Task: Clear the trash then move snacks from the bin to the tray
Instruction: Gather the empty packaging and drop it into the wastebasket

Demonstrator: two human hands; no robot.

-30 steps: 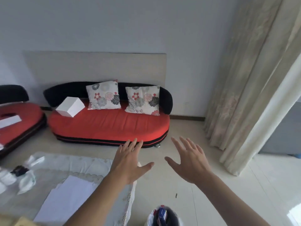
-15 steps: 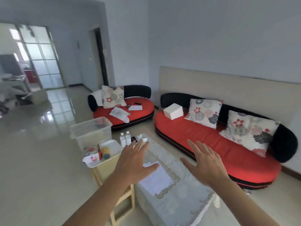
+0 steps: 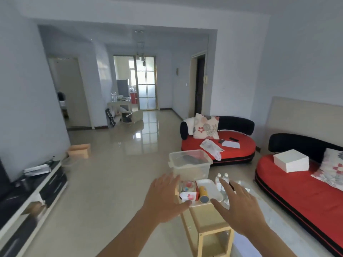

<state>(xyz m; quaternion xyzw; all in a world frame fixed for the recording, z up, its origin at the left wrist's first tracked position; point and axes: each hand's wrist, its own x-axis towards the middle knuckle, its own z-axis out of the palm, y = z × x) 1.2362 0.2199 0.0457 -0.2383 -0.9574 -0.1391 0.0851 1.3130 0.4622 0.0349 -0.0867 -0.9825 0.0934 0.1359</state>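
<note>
Hands: left hand [image 3: 165, 199] and right hand [image 3: 239, 206] spread flat, empty, hovering over the tray [image 3: 210, 185].
Tray: white, shallow, rounded rim; on the wooden counter [image 3: 207, 217].
Bin [image 3: 191, 173]: clear rigid plastic, just behind the tray; probably light; lift by the rim.
Snack tube [image 3: 203, 194]: stiff cylinder lying on the tray; likely light, prone to roll; grip across the barrel.
Packet [image 3: 188, 196]: red-and-white, beside the tube; probably soft; pinch an edge.

Pale blue walls, glossy beige tile floor [image 3: 115, 175], two red sofas [image 3: 219, 147], glass-paned door [image 3: 146, 82] beyond.

Clear bin [image 3: 191, 172] just behind white tray [image 3: 208, 185] w/ snacks [image 3: 203, 193].
</note>
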